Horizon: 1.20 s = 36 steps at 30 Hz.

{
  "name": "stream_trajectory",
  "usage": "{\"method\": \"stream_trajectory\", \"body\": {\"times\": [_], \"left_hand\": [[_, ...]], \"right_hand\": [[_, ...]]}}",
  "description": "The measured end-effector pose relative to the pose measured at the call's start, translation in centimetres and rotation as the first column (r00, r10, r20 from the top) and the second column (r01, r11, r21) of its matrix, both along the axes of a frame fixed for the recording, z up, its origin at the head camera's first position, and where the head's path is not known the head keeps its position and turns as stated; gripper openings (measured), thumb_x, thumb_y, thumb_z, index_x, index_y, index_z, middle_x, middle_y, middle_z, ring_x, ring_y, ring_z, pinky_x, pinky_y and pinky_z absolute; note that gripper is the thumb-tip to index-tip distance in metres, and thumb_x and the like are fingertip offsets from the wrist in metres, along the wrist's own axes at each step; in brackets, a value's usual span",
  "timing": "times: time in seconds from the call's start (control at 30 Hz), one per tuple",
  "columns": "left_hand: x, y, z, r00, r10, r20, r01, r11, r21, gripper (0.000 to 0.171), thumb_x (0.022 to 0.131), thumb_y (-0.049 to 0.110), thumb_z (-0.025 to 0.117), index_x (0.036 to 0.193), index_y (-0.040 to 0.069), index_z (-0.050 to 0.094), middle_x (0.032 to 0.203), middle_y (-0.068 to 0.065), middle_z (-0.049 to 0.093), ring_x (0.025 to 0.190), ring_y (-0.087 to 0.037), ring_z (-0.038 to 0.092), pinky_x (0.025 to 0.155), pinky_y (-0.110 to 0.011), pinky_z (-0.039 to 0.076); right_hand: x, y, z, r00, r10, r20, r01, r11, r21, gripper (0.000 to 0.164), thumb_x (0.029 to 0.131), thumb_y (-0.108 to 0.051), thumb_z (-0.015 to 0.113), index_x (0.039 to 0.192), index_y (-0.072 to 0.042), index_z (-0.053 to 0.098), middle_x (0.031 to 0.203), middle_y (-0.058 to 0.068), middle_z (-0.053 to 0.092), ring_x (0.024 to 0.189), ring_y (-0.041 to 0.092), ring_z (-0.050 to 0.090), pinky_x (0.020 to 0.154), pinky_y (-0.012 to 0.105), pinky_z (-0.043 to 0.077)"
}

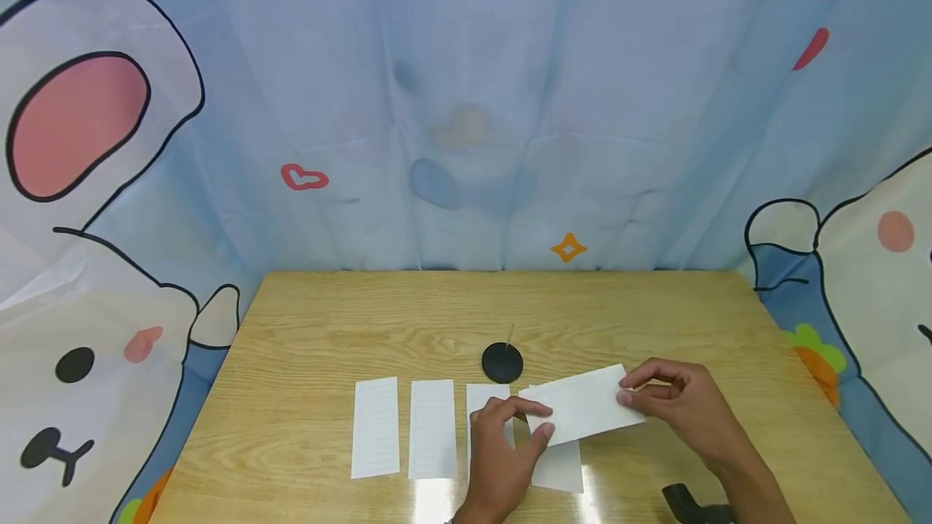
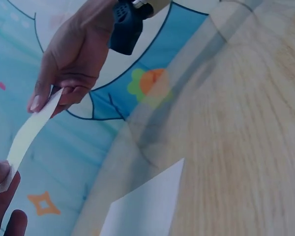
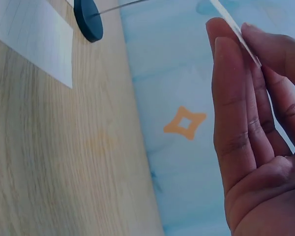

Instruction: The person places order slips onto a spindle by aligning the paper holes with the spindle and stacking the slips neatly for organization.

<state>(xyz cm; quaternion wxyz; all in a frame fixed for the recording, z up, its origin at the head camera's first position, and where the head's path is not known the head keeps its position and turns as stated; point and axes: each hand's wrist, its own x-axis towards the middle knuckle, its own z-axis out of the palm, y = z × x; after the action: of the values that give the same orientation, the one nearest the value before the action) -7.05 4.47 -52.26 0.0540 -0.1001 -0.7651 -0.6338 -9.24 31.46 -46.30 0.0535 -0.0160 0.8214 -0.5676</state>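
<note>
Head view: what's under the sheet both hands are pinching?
Another white sheet on the table; its near end shows below the held sheet. Its middle is covered, so anything there can't be seen.

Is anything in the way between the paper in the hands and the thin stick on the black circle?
Nothing visible stands between the held paper and the thin stick on the black circle. The left hand and right hand pinch the paper; another sheet lies below it on the table.
</note>
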Motion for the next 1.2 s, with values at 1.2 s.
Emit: {"method": "stream_trajectory", "body": {"times": [1.2], "left_hand": [[-5.8, -7.4, 4.1, 0.982, 0.130, -0.137, -0.136, 0.990, -0.037, 0.010, 0.096, 0.019, 0.080, 0.101, 0.027, 0.083, 0.088, 0.008, 0.071, 0.089, -0.020, 0.063, 0.105, -0.053, 0.032]], "right_hand": [[-4.2, -7.2, 1.1, 0.988, 0.032, -0.153, -0.046, 0.995, -0.084, 0.019, 0.096, -0.013, 0.080, 0.107, 0.001, 0.075, 0.097, 0.007, 0.076, 0.078, 0.017, 0.075, 0.073, 0.036, 0.065]]}}
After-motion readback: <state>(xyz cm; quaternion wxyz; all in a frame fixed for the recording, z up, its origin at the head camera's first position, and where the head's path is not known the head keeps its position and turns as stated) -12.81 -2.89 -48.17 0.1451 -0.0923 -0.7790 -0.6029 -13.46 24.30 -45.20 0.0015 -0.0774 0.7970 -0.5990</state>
